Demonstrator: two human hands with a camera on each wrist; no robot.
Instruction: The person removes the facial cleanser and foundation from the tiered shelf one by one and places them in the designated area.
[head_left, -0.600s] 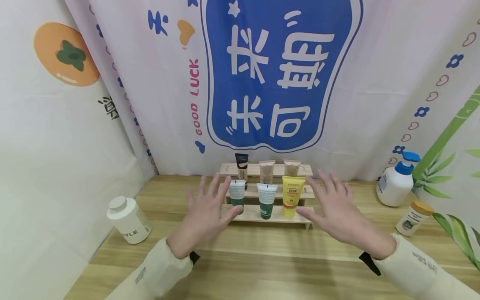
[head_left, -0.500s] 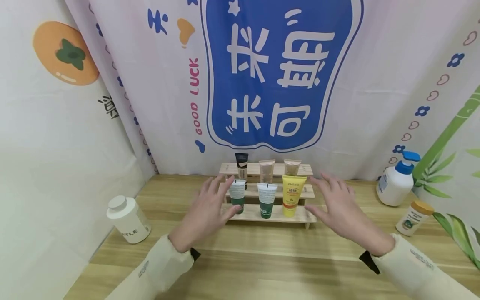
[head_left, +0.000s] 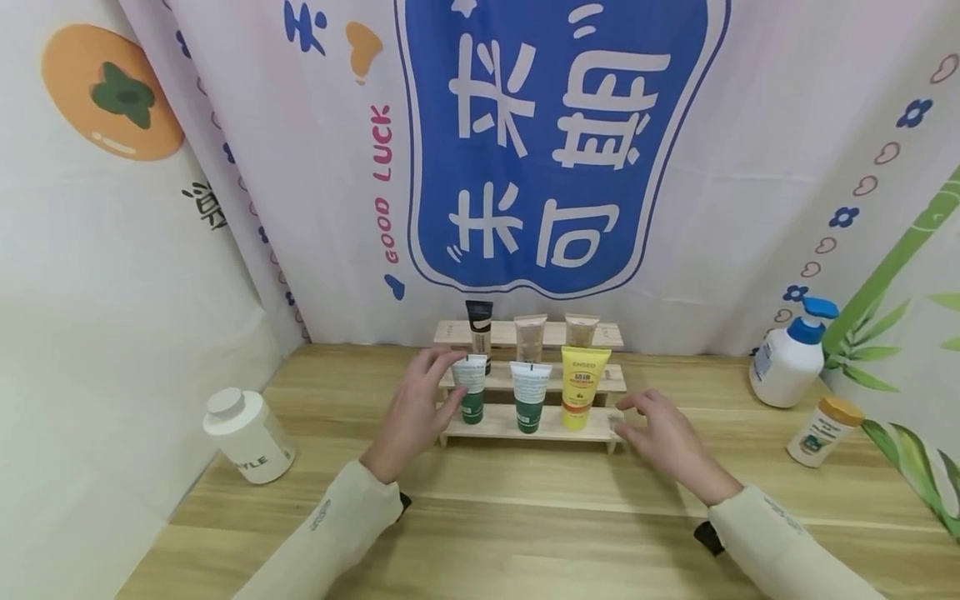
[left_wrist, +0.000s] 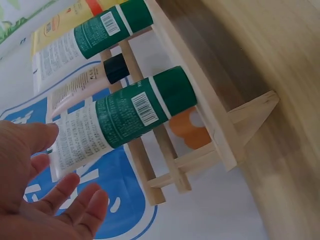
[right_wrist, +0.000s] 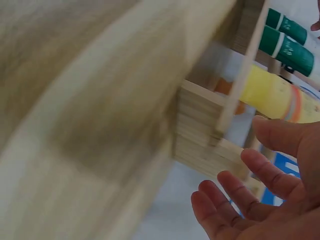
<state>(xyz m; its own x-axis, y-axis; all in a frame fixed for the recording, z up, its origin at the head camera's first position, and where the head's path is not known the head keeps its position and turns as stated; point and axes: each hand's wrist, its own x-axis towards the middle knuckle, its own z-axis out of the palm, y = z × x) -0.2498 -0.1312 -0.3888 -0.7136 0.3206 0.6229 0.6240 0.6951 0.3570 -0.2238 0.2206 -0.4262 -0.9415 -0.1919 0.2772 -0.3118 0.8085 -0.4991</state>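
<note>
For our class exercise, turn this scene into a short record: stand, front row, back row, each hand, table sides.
Stand: wooden, tiered, on the table
Front row: left green-and-white tube, middle green-and-white tube, yellow tube
Back row: black-topped tube, middle pale tube, right pale tube
Left hand: at the left green-and-white tube's upper part; contact unclear
Right hand: at the stand's right end; contact unclear
Table, left: white bottle
Table, right: blue-pump bottle, orange-capped bottle
</note>
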